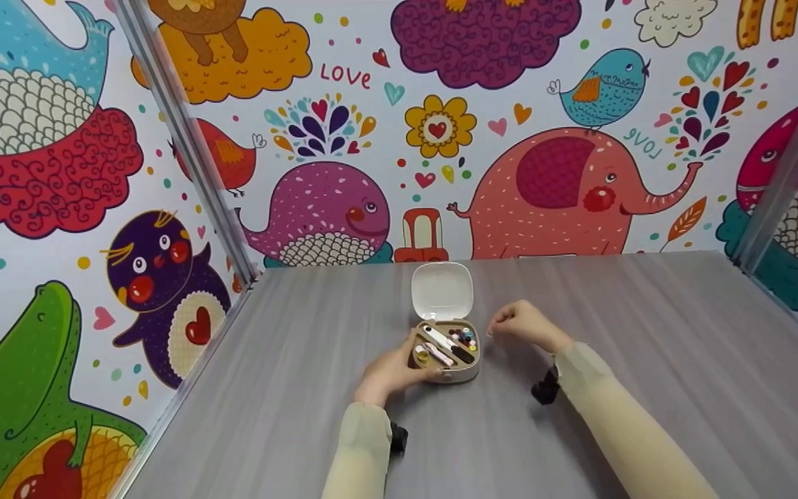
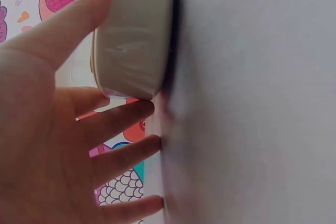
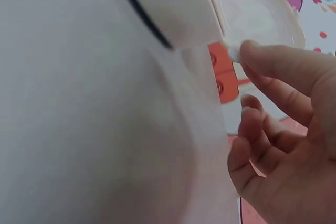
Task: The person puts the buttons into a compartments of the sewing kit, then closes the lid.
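Note:
A sewing kit box [image 1: 460, 375], pale with a beige inside, stands on the table with its white lid [image 1: 442, 291] raised. Inside lie a white-handled tool [image 1: 436, 335], a black-ended piece [image 1: 462, 354], several small coloured buttons [image 1: 465, 337] and a yellowish spool-like item [image 1: 422, 355]. My left hand [image 1: 391, 371] holds the box at its left front corner, thumb on the front and index finger at the side; the other fingers spread out in the left wrist view. Right of the box, my right hand [image 1: 525, 324] pinches a small white button [image 3: 234, 54] between thumb and index finger.
The grey table [image 1: 288, 388] runs back to a wall [image 1: 510, 90] printed with cartoon animals. A second printed panel [image 1: 184, 339] borders the left side, with a metal post [image 1: 188, 138] at the corner. Dark wrist cameras [image 1: 546, 387] sit below the cuffs.

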`<state>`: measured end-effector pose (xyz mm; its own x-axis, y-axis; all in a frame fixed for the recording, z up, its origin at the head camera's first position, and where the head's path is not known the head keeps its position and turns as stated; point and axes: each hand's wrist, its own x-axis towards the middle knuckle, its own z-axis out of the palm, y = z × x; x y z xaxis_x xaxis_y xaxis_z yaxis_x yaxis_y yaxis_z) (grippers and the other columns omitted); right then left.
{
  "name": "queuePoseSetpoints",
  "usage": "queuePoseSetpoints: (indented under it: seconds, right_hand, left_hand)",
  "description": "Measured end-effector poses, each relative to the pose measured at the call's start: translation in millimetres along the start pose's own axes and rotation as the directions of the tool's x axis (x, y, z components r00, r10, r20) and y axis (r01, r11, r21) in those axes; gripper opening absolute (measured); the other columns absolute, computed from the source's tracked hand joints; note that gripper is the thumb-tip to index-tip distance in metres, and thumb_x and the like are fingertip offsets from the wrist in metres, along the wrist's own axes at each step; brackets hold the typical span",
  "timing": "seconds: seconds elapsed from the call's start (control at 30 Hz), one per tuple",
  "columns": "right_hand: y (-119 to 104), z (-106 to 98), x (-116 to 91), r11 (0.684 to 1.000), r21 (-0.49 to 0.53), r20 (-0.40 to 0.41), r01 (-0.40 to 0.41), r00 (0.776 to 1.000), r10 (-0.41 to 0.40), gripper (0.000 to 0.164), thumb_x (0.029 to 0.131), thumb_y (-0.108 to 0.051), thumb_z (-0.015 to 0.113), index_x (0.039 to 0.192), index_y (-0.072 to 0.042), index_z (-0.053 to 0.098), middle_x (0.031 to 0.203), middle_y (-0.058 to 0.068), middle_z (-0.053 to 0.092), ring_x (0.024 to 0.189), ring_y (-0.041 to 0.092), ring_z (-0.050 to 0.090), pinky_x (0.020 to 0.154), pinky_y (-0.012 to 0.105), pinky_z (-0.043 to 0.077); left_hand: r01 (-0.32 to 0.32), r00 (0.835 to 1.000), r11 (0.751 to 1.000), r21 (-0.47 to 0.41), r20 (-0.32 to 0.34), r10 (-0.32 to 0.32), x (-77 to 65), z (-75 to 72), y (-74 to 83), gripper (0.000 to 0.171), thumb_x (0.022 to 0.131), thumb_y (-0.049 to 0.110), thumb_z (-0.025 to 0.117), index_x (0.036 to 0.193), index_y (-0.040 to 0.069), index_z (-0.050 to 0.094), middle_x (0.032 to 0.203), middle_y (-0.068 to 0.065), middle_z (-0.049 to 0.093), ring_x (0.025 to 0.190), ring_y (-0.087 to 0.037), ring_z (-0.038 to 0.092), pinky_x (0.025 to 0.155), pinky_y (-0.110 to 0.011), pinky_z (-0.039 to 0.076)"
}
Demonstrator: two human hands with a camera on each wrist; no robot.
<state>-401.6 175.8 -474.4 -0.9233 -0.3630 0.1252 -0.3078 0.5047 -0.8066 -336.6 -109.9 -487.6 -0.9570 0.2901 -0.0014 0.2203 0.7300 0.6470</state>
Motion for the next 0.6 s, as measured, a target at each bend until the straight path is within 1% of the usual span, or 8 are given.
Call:
queuePoseSetpoints:
  seconds: [0.17, 0.23, 0.3, 0.43, 0.53, 0.6]
  right_hand:
    - [-10.1, 15.9, 12.4, 0.997, 0.075, -0.057, -0.014, 0.998, 0.018, 0.01, 0.08, -0.004, 0.071, 0.084, 0.006, 0.074, 0.078, 0.006, 0.07, 0.072, 0.018, 0.06, 0.066, 0.027, 0.048]
    - [-13.4, 22.3, 17.0, 0.995, 0.101, -0.079, -0.016, 0.997, 0.025, 0.01, 0.079, -0.002, 0.071, 0.084, 0.007, 0.073, 0.077, 0.006, 0.07, 0.072, 0.018, 0.059, 0.066, 0.026, 0.047]
    - [-16.4, 28.8, 21.3, 0.992, 0.121, -0.1, -0.023, 0.994, 0.035, 0.01, 0.079, -0.002, 0.072, 0.083, 0.007, 0.073, 0.074, 0.003, 0.069, 0.069, 0.015, 0.057, 0.064, 0.024, 0.046]
    - [-21.1, 39.7, 27.7, 0.988, 0.15, -0.132, -0.029, 0.99, 0.049, 0.009, 0.078, -0.002, 0.072, 0.082, 0.006, 0.073, 0.068, 0.0, 0.066, 0.058, 0.01, 0.051, 0.053, 0.022, 0.042]
    - [-24.1, 46.0, 30.4, 0.982, 0.182, -0.148, -0.051, 0.986, 0.078, 0.008, 0.078, -0.002, 0.071, 0.081, 0.005, 0.074, 0.065, 0.001, 0.065, 0.053, 0.011, 0.049, 0.047, 0.021, 0.039]
    - [-25.2, 49.4, 32.1, 0.979, 0.193, -0.157, -0.064, 0.983, 0.095, 0.009, 0.079, -0.003, 0.071, 0.081, 0.005, 0.074, 0.066, 0.002, 0.066, 0.053, 0.011, 0.048, 0.046, 0.021, 0.038]
  left_hand:
    - [-0.004, 1.0, 1.0, -0.024, 0.0, 0.004, -1.0, -0.6, 1.4, 0.101, 0.079, 0.052, 0.074, 0.154, 0.007, 0.023, 0.144, -0.022, 0.044, 0.123, -0.038, 0.051, 0.098, -0.051, 0.041]
    - [-0.004, 1.0, 1.0, -0.023, 0.0, 0.004, -1.1, -1.0, 1.9, 0.102, 0.079, 0.052, 0.074, 0.154, 0.006, 0.023, 0.143, -0.022, 0.045, 0.121, -0.038, 0.052, 0.098, -0.05, 0.042]
    - [-0.003, 1.0, 1.0, -0.023, -0.001, 0.003, -0.9, -0.9, 2.4, 0.102, 0.079, 0.052, 0.074, 0.154, 0.005, 0.023, 0.141, -0.023, 0.047, 0.119, -0.037, 0.053, 0.097, -0.05, 0.043]
    - [0.001, 1.0, 1.0, -0.024, -0.003, -0.001, -0.2, 0.1, 2.7, 0.102, 0.079, 0.054, 0.074, 0.154, 0.006, 0.023, 0.139, -0.024, 0.049, 0.117, -0.036, 0.055, 0.096, -0.048, 0.044]
    - [-0.003, 1.0, 1.0, -0.026, -0.001, 0.003, 0.3, 0.5, 2.2, 0.102, 0.079, 0.054, 0.074, 0.154, 0.006, 0.023, 0.142, -0.022, 0.046, 0.12, -0.036, 0.053, 0.097, -0.047, 0.043]
    - [-0.006, 1.0, 1.0, -0.015, 0.0, 0.006, 0.5, 0.0, 1.5, 0.103, 0.079, 0.054, 0.074, 0.154, 0.006, 0.023, 0.145, -0.021, 0.044, 0.122, -0.036, 0.051, 0.098, -0.047, 0.042]
